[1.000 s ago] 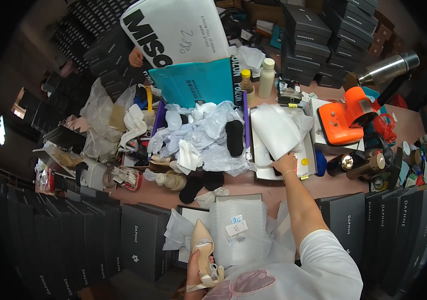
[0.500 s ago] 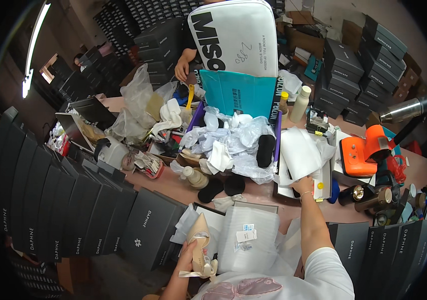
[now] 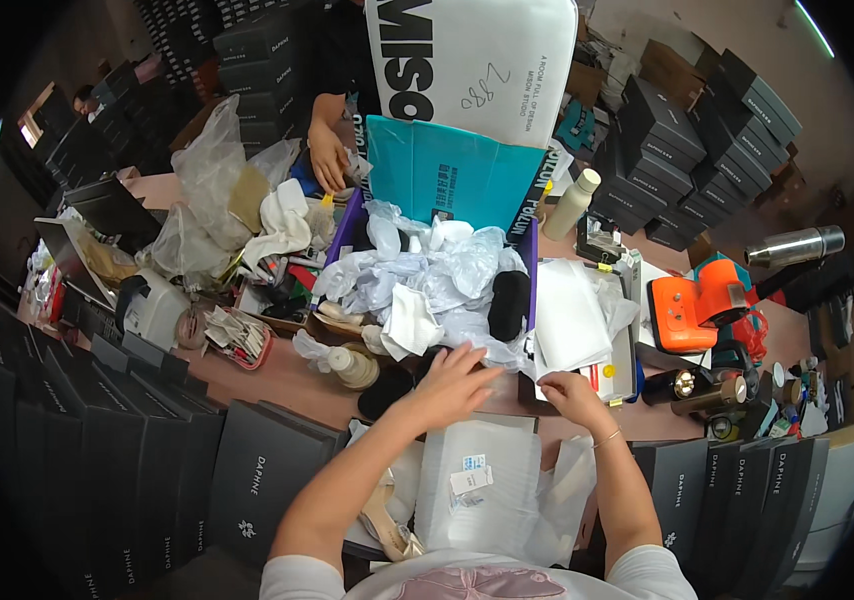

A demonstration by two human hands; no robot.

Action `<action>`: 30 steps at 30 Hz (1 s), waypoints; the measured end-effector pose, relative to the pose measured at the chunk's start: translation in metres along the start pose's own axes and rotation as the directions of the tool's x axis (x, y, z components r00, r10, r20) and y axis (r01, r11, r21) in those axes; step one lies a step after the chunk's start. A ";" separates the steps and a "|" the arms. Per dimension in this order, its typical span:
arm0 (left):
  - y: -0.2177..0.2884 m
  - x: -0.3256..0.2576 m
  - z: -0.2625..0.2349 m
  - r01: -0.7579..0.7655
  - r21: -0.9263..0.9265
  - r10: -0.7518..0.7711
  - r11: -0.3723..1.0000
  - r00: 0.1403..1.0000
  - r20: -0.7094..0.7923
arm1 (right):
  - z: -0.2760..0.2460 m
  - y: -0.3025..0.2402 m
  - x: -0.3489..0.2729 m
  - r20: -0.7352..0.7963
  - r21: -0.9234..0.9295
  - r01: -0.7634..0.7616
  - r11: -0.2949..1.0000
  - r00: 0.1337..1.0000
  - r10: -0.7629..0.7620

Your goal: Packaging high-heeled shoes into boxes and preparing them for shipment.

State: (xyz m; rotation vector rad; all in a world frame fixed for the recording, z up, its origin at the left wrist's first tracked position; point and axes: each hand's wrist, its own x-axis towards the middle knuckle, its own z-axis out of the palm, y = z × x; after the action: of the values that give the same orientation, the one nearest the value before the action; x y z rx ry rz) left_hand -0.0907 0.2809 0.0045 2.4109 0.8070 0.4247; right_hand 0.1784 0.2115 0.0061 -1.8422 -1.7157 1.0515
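My left hand (image 3: 455,385) is spread open, palm down, at the front edge of a purple-edged box (image 3: 345,232) full of crumpled white plastic and tissue. My right hand (image 3: 577,398) is closed, thumb and fingertips pressed together, by the near left corner of a shallow box with white paper sheets (image 3: 572,310). What it pinches, if anything, is too small to make out. A beige strappy heeled shoe (image 3: 383,522) lies in front of me, partly hidden by my left forearm. Beside it is translucent white wrapping (image 3: 447,450) with a white tag (image 3: 471,480) on top.
Dark grey shoe boxes (image 3: 265,480) line the near left, with more at the near right (image 3: 682,490). An orange device (image 3: 689,308) and a cream bottle (image 3: 574,200) stand right. Across the table, another person's hand (image 3: 327,158) reaches beside plastic bags (image 3: 209,165).
My left hand has let go of the beige shoe, which now lies down, and moved forward to the plastic-filled box. My right hand has drawn slightly back and left.
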 end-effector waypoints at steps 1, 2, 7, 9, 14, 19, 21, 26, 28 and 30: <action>-0.019 0.022 -0.004 0.008 0.141 -0.020 0.990 0.997 0.080 | 0.002 -0.014 0.003 0.042 0.020 0.027 0.999 0.999 -0.027; -0.049 0.041 -0.001 0.066 0.213 -0.093 0.975 0.988 0.121 | 0.003 -0.025 0.008 0.080 0.042 0.052 0.998 0.995 -0.055; -0.112 0.090 -0.036 0.185 0.502 -0.333 0.845 0.916 0.223 | 0.004 -0.052 0.043 0.099 0.005 0.256 0.967 0.962 -0.255; -0.136 0.092 -0.026 0.194 0.586 -0.364 0.787 0.912 0.187 | 0.012 -0.057 0.071 0.177 0.005 0.314 0.950 0.934 -0.309; -0.198 0.098 0.002 0.277 0.247 -0.281 0.929 0.960 -0.021 | 0.048 -0.033 0.142 0.297 -0.279 0.439 0.854 0.885 -0.358; -0.206 0.130 -0.045 0.328 -0.086 -0.336 0.941 0.934 -0.121 | 0.058 -0.031 0.177 0.239 -0.499 0.366 0.786 0.929 -0.281; -0.206 0.132 -0.055 0.339 -0.131 -0.354 0.932 0.927 -0.122 | 0.057 -0.023 0.188 0.178 -0.515 0.281 0.810 0.959 -0.220; -0.211 0.124 -0.057 0.382 -0.205 -0.414 0.901 0.897 -0.151 | 0.045 -0.025 0.188 0.373 -0.338 0.609 0.718 0.787 -0.492; -0.207 0.127 -0.054 0.369 -0.196 -0.400 0.908 0.904 -0.149 | 0.049 -0.029 0.190 0.384 -0.296 0.646 0.704 0.755 -0.531; -0.203 0.127 -0.048 0.355 -0.165 -0.378 0.920 0.915 -0.141 | 0.066 -0.029 0.209 0.381 -0.337 0.519 0.785 0.838 -0.390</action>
State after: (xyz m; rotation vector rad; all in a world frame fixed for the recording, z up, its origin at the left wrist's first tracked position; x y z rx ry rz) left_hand -0.1066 0.5154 -0.0634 2.0539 1.2382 0.5200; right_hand 0.1009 0.4057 -0.0660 -1.3913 -2.5865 0.8063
